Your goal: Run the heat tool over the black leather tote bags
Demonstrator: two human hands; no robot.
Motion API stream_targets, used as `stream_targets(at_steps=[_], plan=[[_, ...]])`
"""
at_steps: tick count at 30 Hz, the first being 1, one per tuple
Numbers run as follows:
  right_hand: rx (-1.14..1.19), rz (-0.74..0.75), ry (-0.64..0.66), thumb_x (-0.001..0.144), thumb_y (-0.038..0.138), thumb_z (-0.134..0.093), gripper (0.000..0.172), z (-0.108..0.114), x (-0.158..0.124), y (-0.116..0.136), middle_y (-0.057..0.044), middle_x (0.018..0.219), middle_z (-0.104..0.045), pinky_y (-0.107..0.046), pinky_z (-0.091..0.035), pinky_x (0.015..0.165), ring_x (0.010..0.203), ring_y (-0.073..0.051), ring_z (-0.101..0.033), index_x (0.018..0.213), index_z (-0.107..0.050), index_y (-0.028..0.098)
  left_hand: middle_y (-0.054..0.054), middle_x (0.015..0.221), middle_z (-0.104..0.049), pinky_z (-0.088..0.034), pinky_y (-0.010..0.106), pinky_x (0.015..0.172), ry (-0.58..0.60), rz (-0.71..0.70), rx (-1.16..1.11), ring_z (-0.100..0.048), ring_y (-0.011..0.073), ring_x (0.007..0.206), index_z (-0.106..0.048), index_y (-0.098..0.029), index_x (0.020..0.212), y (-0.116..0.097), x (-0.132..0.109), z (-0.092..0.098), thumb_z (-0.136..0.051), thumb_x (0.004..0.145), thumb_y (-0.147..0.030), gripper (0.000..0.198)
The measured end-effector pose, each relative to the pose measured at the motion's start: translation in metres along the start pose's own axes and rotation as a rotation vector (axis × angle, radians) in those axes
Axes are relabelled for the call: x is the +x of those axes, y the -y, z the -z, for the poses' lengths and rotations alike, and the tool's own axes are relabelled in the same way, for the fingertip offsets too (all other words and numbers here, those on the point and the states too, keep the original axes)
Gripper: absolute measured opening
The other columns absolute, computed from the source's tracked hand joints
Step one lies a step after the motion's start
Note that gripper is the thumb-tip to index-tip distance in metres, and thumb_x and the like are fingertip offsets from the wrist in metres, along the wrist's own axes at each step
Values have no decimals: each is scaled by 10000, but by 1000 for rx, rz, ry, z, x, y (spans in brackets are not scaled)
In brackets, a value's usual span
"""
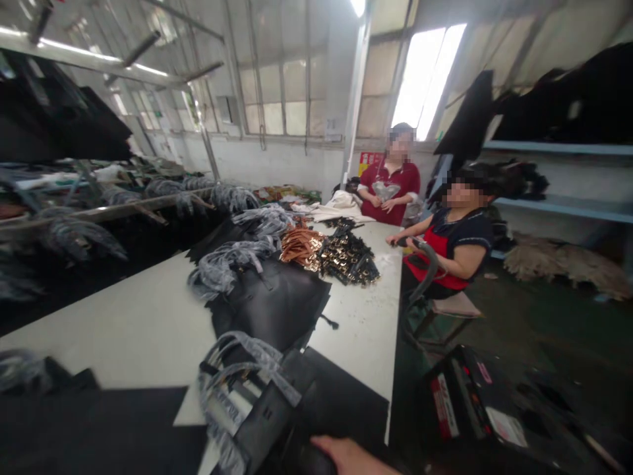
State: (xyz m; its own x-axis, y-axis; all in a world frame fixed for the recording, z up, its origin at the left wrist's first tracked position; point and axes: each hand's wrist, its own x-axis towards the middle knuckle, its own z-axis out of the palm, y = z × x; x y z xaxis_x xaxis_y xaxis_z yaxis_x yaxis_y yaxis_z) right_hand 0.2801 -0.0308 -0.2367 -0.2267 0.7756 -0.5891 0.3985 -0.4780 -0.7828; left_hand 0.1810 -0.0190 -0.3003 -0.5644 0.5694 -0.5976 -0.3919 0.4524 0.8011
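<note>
My right hand [346, 455] shows at the bottom edge, mostly cut off, against a black leather handbag [270, 422]. Its handles [237, 369] are wrapped in grey plastic. Whether the fingers grip the bag is hidden. My left hand is out of view. On the white worktable [361, 330] lies a second black bag [267, 310], also with wrapped handles. Beyond it are a heap of tan leather straps [299, 245] and a pile of black straps with metal buckles [346, 258].
A seated co-worker in a red apron [448, 247] is at the table's right edge, and another person in a red top [390, 185] is at its far end. A rack of black bags [74, 224] runs along the left. Blue shelves [558, 148] and a black case [469, 402] are on the right.
</note>
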Motion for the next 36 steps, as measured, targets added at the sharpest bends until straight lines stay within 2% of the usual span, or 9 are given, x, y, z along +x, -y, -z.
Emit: stream_targets(at_steps=[2,4,7,12,16,21,27,33,36], plan=[[49,-48,17,736,253,-671,701,-4,-11,-6,41,667,-638,-140,-370,345,378,-62,-517,1402,-456,214,66,1064,-649,-539,328,710,43,16,28,-620,220,923,-642,-258,1043,6,8,41,-716,808,-340,260],[44,-59,34,801,333,-629,714,-2,-20,-12,44,649,-605,-139,-344,322,339,-49,-481,1452,-374,184,60,937,-686,-515,290,645,134,49,33,-648,219,819,-679,-222,972,9,14,74,-845,618,-244,392],[49,-73,121,833,434,-609,726,4,-23,-20,41,652,-592,-145,-328,322,349,-56,-489,1462,-346,183,93,925,-697,-478,258,665,470,48,-37,-646,189,787,-669,-141,1011,12,22,95,-809,568,-187,467],[75,-109,207,830,469,-599,730,-3,-28,-23,49,629,-568,-150,-309,333,349,-55,-469,1450,-359,167,102,973,-704,-460,277,782,563,-73,-62,-639,188,870,-656,-130,1050,15,26,92,-709,643,-161,412],[64,-98,212,837,437,-595,696,-17,-15,-16,47,633,-573,-155,-319,326,339,-58,-474,1439,-378,164,72,894,-705,-444,246,707,589,-139,16,-620,158,774,-675,-129,1042,19,25,93,-635,661,-112,384],[59,-79,50,845,453,-583,726,-14,-6,-8,53,627,-556,-170,-358,331,347,-74,-494,1463,-331,167,68,854,-705,-447,237,684,566,-105,-38,-621,153,739,-668,-119,1038,20,29,92,-683,660,-138,379],[26,-116,253,825,449,-611,695,-15,-14,-17,54,629,-561,-154,-322,324,338,-56,-468,1432,-402,182,120,999,-706,-492,291,807,593,-120,-31,-655,210,899,-678,-126,1040,19,26,92,-717,672,-154,371],[9,-84,139,817,436,-589,796,-21,-9,-9,24,629,-614,-166,-335,337,348,-74,-480,1491,-293,135,160,1015,-705,-513,347,852,671,-63,-65,-667,273,947,-691,-120,1014,17,23,89,-781,626,-223,411],[-26,-5,195,735,330,-682,648,-34,-11,-2,-2,740,-684,-167,-414,411,489,-110,-589,1352,-537,196,138,1059,-703,-524,359,870,585,6,-88,-643,326,1034,-706,-172,989,27,34,108,-866,443,-224,571]])
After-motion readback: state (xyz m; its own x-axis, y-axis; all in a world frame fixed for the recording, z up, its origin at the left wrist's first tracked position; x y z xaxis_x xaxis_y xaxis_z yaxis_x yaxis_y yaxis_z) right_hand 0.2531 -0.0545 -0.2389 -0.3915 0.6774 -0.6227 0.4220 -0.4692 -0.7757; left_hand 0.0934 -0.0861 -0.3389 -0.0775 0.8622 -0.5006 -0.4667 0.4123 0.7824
